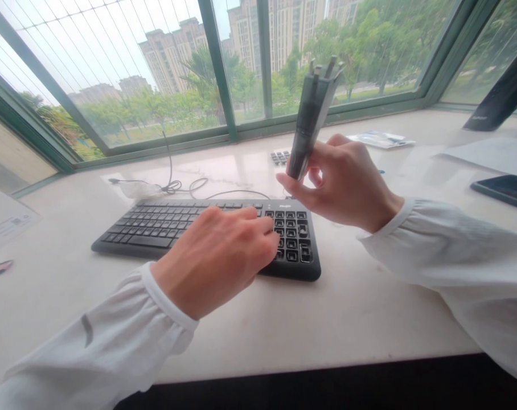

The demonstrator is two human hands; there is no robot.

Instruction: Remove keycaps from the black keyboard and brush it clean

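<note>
A black keyboard point(151, 242) lies on the white counter, its number pad point(291, 232) showing bare sockets without keycaps. My left hand point(224, 250) rests over the keyboard's right-middle part, with curled fingers at the pad's left edge. The fingertips are hidden, so what they hold, if anything, cannot be made out. Above the keyboard's right end, my right hand point(344, 176) pinches a dark plastic tool point(313, 114) by its lower end, between thumb and fingers. The tool stands nearly upright, tilted right, several prongs pointing up. Behind it lie loose keycaps point(279, 157) in rows.
A cable point(173, 187) coils behind the keyboard beside a clear plastic bag point(134, 189). To the right are a phone point(504, 191), a white sheet point(484, 152), a flat packet point(382, 139) and a tall dark object point(497, 94). Windows point(250, 68) border the counter.
</note>
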